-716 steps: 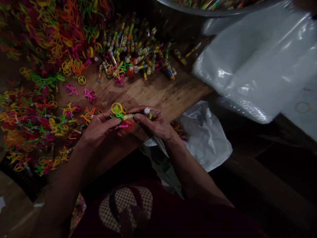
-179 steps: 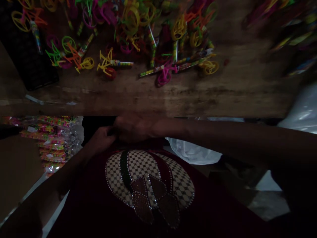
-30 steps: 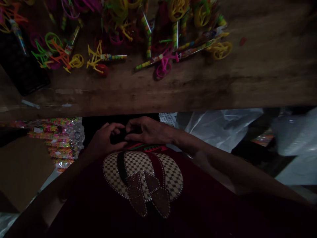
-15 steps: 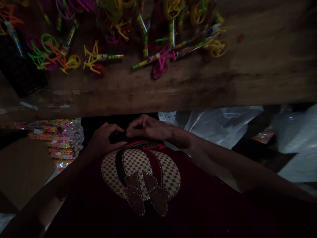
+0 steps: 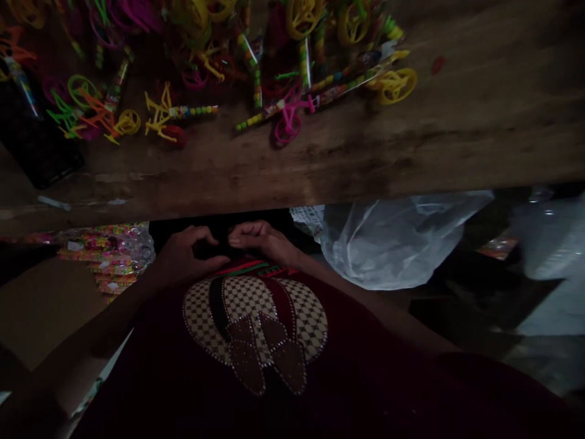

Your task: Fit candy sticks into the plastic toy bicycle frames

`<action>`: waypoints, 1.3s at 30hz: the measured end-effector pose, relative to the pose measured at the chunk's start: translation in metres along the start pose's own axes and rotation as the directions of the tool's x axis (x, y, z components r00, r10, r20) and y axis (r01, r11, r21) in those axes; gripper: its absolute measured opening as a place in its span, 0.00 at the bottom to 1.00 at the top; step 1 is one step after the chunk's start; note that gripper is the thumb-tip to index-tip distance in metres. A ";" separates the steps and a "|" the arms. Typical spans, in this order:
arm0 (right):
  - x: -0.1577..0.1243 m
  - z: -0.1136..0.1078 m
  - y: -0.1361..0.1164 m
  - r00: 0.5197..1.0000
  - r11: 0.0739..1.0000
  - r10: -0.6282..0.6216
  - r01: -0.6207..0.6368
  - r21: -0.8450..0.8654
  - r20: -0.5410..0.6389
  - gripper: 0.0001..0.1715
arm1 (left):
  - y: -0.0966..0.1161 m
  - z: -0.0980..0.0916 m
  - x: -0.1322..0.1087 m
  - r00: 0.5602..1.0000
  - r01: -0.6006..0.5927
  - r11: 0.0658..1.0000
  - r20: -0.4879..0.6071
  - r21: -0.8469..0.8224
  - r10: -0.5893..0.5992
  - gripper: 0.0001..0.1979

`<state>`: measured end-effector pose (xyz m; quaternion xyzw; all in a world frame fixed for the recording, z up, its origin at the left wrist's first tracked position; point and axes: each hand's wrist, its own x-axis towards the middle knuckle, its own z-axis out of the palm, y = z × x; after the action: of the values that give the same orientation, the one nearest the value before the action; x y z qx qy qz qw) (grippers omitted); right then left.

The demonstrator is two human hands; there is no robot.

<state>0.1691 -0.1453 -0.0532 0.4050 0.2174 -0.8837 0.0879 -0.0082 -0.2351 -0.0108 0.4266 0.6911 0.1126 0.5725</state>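
Both hands are low at my lap, in the shade below the table edge. My left hand curves in a C, its thumb and fingers apart, with a dark gap between them. That thumb lies near the hem of my dark red shirt. Just to the right, my right hand has its fingers pressed together, their tips pointing at the left hand. Whatever may be between those fingers is too dark to make out. Neither hand touches the toy bicycles on the table.
The wooden table carries several bright toy bicycles with candy-filled tubes. A black crate stands at its left. Beneath the edge are bagged colourful packs on the left and a clear plastic bag on the right.
My right hand has shifted slightly left and down, its fingers straighter and its forearm lower. The plastic bag shows more fully. The view has moved a little, so the table's toys sit further left.
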 end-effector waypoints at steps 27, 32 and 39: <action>-0.011 0.002 -0.020 0.998 0.976 -0.058 0.056 -0.210 -0.007 0.19 | 0.026 0.009 -0.001 0.954 0.262 0.964 -0.166 0.050 -0.251 0.13; -0.024 -0.008 -0.010 0.869 0.684 -0.494 0.384 -0.620 -0.007 0.12 | 0.023 0.014 -0.003 0.936 0.239 0.965 -0.238 -0.108 -0.258 0.09; -0.029 -0.014 -0.016 0.878 0.298 -0.396 0.399 -0.867 0.268 0.18 | 0.016 0.017 -0.004 0.925 0.249 0.918 -0.205 -0.308 -0.320 0.09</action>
<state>0.1920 -0.1249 -0.0347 0.2241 0.7509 -0.6172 0.0710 0.0145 -0.2339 -0.0029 0.2191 0.7903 0.1758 0.5446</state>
